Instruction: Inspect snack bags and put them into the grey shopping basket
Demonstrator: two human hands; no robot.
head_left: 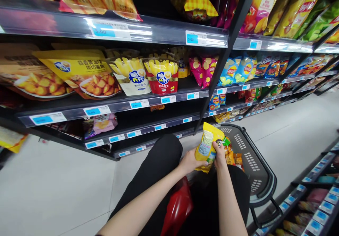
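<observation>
Between my knees I hold a yellow snack bag (205,147) with both hands. My left hand (192,161) grips its lower left side, the thumb lying across the front. My right hand (219,155) closes on its right edge. Just beyond and to the right stands a grey shopping basket (251,151) with several orange and green snack packets (233,156) in it. Part of the basket is hidden behind my right leg and the bag. Something shiny and red (178,204) shows in my lap below my forearms; its kind cannot be made out.
Ahead runs a black store shelf (159,121) with price tags. It holds yellow snack pouches (97,77), a red snack pouch (162,79) and blue chip bags (229,72). A second shelf (304,193) stands at the lower right. Pale floor (66,186) lies left of my legs.
</observation>
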